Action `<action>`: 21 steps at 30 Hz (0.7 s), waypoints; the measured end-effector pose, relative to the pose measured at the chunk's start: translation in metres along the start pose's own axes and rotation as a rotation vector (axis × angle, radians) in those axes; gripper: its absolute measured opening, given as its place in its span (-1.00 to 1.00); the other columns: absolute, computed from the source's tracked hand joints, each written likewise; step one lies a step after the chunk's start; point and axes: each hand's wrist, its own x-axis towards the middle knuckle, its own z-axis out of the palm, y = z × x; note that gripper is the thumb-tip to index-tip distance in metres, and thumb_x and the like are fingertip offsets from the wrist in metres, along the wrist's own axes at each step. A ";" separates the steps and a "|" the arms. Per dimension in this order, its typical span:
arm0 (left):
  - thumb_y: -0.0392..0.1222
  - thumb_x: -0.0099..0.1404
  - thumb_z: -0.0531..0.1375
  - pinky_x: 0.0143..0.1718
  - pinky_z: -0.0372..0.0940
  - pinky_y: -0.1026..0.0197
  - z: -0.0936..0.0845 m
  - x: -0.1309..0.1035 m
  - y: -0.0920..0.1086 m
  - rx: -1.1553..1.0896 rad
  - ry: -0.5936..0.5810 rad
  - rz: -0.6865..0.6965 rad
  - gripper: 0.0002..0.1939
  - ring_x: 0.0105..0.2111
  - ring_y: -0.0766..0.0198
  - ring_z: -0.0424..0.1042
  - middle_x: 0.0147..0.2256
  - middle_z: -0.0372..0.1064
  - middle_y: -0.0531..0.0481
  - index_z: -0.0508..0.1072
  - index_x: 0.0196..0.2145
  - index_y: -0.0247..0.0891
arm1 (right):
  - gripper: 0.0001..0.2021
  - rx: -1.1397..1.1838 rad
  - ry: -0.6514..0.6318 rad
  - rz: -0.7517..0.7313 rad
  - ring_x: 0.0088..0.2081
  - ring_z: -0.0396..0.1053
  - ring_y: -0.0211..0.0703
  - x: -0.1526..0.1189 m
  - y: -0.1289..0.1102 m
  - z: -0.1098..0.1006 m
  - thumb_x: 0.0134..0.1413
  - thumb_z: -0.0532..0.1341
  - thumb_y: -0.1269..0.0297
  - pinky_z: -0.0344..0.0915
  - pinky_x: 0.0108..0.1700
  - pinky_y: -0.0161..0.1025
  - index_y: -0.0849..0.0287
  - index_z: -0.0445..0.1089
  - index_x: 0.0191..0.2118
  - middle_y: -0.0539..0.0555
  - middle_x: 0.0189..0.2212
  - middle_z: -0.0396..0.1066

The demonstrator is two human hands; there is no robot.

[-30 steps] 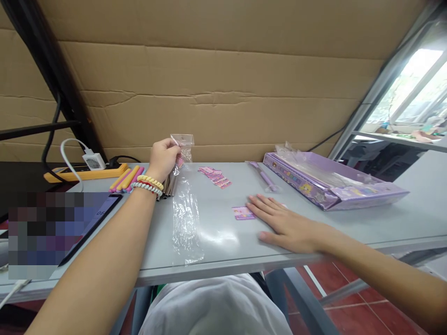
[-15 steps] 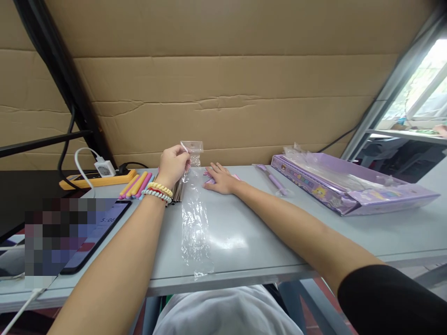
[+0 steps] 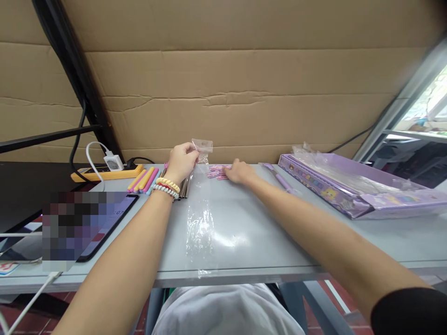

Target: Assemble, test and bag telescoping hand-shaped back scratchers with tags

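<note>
In the upper centre of the frame, the left hand (image 3: 183, 160) pinched the top of a long, clear plastic bag (image 3: 199, 232) between thumb and fingers; the bag's long axis ran down the frame to the front edge of the grey table (image 3: 258, 232); small, flat, pink patterned cards (image 3: 215, 172) lay just right of the bag's upper part, immediately left of the right hand (image 3: 240, 172), the nearer one; its fingers were curled at the cards' right end, any grip being indeterminable.
</note>
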 end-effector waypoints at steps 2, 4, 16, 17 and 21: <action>-0.31 -0.06 0.08 -0.60 0.09 0.30 0.003 -0.001 -0.003 0.036 -0.022 0.001 -0.88 -0.68 0.36 0.22 -0.69 0.26 0.12 0.41 -0.54 -0.25 | -0.32 0.079 -0.090 -0.023 0.03 0.29 0.21 -0.005 0.011 -0.001 0.10 -0.06 -0.15 0.22 -0.05 -0.03 0.37 0.15 0.12 0.41 0.04 0.28; -0.29 -0.04 0.07 -0.58 0.10 0.29 0.007 -0.004 -0.005 0.081 -0.061 0.001 -0.86 -0.66 0.35 0.23 -0.68 0.27 0.12 0.43 -0.51 -0.25 | -0.26 0.160 -0.175 -0.165 0.09 0.24 0.17 -0.009 0.019 0.001 0.08 -0.03 -0.17 0.21 0.00 -0.07 0.33 0.04 0.21 0.36 0.12 0.21; -0.18 0.15 0.06 -0.55 0.11 0.27 0.053 -0.043 -0.002 0.305 -0.567 -0.025 -0.75 -0.63 0.32 0.26 -0.67 0.28 0.08 0.25 -0.65 -0.24 | -0.33 0.398 0.012 -0.592 0.03 0.31 0.01 -0.048 0.076 -0.022 -0.03 0.20 -0.04 0.29 -0.02 -0.07 0.17 0.14 0.17 0.21 0.01 0.34; -0.15 0.17 0.05 -0.54 0.12 0.27 0.055 -0.045 -0.001 0.307 -0.602 -0.026 -0.73 -0.62 0.32 0.26 -0.67 0.28 0.08 0.24 -0.64 -0.24 | -0.27 0.400 0.010 -0.623 0.00 0.33 0.02 -0.050 0.076 -0.024 -0.11 0.26 -0.05 0.30 -0.04 -0.07 0.17 0.14 0.17 0.21 -0.03 0.37; -0.07 0.26 -0.03 -0.46 0.17 0.25 0.061 -0.049 0.001 0.313 -0.671 -0.030 -0.66 -0.57 0.30 0.30 -0.62 0.31 0.05 0.30 -0.59 -0.26 | -0.11 0.358 0.024 -0.721 -0.07 0.35 0.01 -0.056 0.063 -0.023 -0.26 0.35 -0.04 0.31 -0.09 -0.10 0.23 0.08 0.21 0.23 -0.04 0.36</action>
